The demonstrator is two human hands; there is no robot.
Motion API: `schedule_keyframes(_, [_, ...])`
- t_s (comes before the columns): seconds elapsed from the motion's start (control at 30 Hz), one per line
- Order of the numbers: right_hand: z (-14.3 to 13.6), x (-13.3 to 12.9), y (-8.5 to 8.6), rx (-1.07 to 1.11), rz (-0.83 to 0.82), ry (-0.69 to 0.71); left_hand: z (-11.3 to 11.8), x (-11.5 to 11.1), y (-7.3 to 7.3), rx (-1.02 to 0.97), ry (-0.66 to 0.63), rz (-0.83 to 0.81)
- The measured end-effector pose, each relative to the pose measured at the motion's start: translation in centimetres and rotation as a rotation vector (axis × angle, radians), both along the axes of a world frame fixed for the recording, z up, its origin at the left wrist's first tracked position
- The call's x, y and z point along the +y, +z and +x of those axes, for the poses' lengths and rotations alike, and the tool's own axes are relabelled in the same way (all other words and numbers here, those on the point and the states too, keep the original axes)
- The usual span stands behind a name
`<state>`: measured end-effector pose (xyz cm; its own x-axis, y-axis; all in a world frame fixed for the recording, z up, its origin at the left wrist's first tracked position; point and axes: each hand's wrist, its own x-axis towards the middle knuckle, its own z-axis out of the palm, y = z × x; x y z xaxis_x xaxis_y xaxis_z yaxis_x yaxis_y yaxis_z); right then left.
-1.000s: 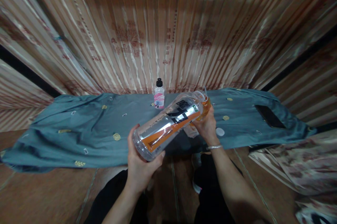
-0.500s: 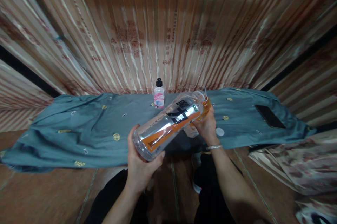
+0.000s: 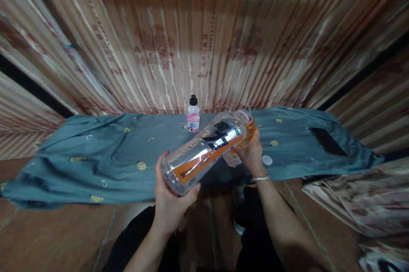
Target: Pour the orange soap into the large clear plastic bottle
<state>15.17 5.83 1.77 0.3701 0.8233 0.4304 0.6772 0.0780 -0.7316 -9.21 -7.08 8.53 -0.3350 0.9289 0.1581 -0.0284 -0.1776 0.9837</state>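
Observation:
My left hand [image 3: 174, 208] is wrapped around the base of a large clear plastic bottle [image 3: 204, 152] with an orange and silver label. The bottle lies tilted in the air, its neck pointing up and to the right. At the neck, my right hand [image 3: 251, 150] grips a small orange see-through container [image 3: 251, 131], mostly hidden by the bottle and the fingers. The two mouths seem close together; whether they touch I cannot tell. A white round cap [image 3: 267, 160] lies on the cloth beside my right wrist.
A small bottle [image 3: 193, 116] with a black cap and pink label stands at the back of the cloth-covered table [image 3: 111, 148]. A dark phone [image 3: 327, 141] lies at the right. Behind hangs a patterned curtain [image 3: 179, 29]. Partly under the bottle is a pale packet [image 3: 232, 159].

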Motion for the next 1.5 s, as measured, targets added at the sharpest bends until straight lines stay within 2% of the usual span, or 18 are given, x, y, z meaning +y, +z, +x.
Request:
schedule_keyframes(0.8, [-0.06,-0.02,0.33,0.005,-0.021,0.001,-0.01,-0.02,0.10,-0.023,-0.012,-0.012])
schedule_keyframes(1.1, [0.05,0.10,-0.06,0.004,-0.001,0.001,-0.10,-0.05,-0.09,0.013,-0.013,-0.011])
schedule_keyframes(1.5, [-0.14,-0.13,0.65,0.029,-0.046,-0.001,-0.12,-0.08,0.19,0.008,-0.023,-0.029])
